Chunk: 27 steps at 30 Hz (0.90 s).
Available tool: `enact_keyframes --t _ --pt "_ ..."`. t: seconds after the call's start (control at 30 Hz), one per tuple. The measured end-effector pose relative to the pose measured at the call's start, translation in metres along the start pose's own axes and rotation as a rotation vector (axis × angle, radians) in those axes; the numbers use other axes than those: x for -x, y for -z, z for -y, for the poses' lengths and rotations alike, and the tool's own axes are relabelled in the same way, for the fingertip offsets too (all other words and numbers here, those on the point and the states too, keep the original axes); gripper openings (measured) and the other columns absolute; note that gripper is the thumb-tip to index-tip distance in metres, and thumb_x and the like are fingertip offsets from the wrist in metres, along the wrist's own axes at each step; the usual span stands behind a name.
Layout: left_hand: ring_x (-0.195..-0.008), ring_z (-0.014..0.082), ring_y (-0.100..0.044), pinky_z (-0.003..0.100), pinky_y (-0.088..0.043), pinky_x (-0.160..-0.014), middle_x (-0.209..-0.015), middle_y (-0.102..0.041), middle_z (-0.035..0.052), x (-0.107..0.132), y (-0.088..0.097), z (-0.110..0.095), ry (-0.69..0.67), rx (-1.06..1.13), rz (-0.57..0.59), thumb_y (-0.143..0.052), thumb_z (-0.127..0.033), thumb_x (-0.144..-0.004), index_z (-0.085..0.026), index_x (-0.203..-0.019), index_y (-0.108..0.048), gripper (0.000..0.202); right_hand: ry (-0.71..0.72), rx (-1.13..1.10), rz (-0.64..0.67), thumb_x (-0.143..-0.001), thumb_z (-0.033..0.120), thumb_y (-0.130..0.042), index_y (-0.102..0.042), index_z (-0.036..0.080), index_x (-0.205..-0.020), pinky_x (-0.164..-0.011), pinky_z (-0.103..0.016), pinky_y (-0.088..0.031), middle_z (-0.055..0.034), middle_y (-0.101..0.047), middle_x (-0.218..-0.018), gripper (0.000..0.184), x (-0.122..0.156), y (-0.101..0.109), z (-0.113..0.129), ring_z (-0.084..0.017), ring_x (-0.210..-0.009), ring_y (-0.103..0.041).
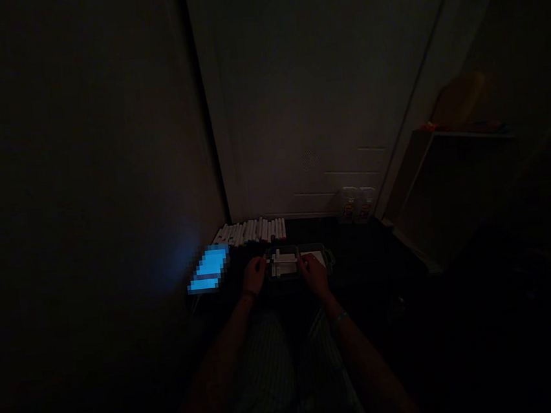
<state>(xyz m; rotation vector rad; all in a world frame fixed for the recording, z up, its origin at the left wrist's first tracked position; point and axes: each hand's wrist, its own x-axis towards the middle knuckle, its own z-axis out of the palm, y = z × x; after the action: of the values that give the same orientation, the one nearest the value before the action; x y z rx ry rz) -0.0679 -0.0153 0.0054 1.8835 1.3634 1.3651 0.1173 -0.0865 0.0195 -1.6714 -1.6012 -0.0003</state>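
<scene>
The scene is very dark. A slim white marker (286,260) lies crosswise between my two hands, above a dark open case (296,277) with white pieces inside. My left hand (255,275) is closed in a pinch at the marker's left end. At its right end my right hand (314,274) is closed too, its fingers bent round the end and partly hiding it. Beneath the marker, a pale flat piece (287,268) shows in the case, and another white piece (318,256) lies behind my right hand. Fine details are lost in the gloom.
A row of white markers (253,232) lies along the back left of the dark table (358,250). Left of my hands glows a blue, pixelated screen (209,269). Two clear packages (357,204) stand against the back panel. A shelf unit (463,133) is at right.
</scene>
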Motion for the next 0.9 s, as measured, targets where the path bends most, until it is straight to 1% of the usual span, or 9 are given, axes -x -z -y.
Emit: enact_keyframes --t 0.17,0.27,0.47,0.8,0.9 --pt "-0.073 0.0152 -0.053 0.026 -0.041 -0.068 -0.076 -0.059 0.003 0.0005 0.0001 -0.0001 -0.005 0.002 -0.017 -0.038 -0.043 -0.077 -0.018 -0.074 -0.055 0.03 -0.003 0.001 -0.013 -0.087 0.037 -0.03 -0.055 0.021 -0.089 -0.067 -0.02 -0.035 -0.0022 -0.056 -0.088 0.03 -0.0005 -0.0011 -0.0004 -0.011 -0.075 -0.051" --pt "-0.072 0.0148 -0.053 0.026 -0.041 -0.068 -0.076 -0.059 0.0028 0.0009 0.0001 -0.0009 -0.01 -0.005 -0.007 -0.038 -0.042 -0.077 -0.018 -0.075 -0.055 0.029 0.005 -0.005 -0.009 -0.087 0.039 -0.03 -0.056 0.021 -0.087 -0.067 -0.02 -0.035 -0.002 -0.056 -0.086 0.032 -0.0003 -0.0005 -0.0001 -0.011 -0.075 -0.051" --pt "-0.071 0.015 -0.053 0.027 -0.041 -0.068 -0.074 -0.058 0.0028 0.0011 0.0004 -0.0025 -0.027 -0.028 -0.005 -0.038 -0.042 -0.077 -0.018 -0.07 -0.055 0.029 -0.014 -0.014 0.003 -0.087 0.041 -0.029 -0.056 0.021 -0.087 -0.066 -0.021 -0.035 -0.002 -0.056 -0.088 0.033 0.0004 0.0026 0.0025 -0.011 -0.076 -0.052" --pt "-0.076 0.0154 -0.053 0.028 -0.042 -0.073 -0.08 -0.058 0.0038 -0.0006 -0.0017 0.005 -0.041 0.0 -0.017 -0.038 -0.04 -0.078 -0.018 -0.078 -0.055 0.027 0.013 -0.022 -0.006 -0.088 0.042 -0.027 -0.055 0.022 -0.092 -0.067 -0.02 -0.035 -0.0017 -0.057 -0.091 0.034 0.0006 0.0043 0.0036 -0.012 -0.079 -0.052" --pt "-0.077 0.0151 -0.053 0.027 -0.041 -0.074 -0.08 -0.058 0.0035 -0.0013 -0.0018 0.0066 -0.032 0.033 -0.018 -0.038 -0.04 -0.078 -0.018 -0.079 -0.054 0.027 0.018 0.004 -0.001 -0.087 0.043 -0.027 -0.055 0.022 -0.089 -0.066 -0.02 -0.034 -0.002 -0.057 -0.088 0.035 -0.0001 0.0035 0.0028 -0.012 -0.078 -0.052"
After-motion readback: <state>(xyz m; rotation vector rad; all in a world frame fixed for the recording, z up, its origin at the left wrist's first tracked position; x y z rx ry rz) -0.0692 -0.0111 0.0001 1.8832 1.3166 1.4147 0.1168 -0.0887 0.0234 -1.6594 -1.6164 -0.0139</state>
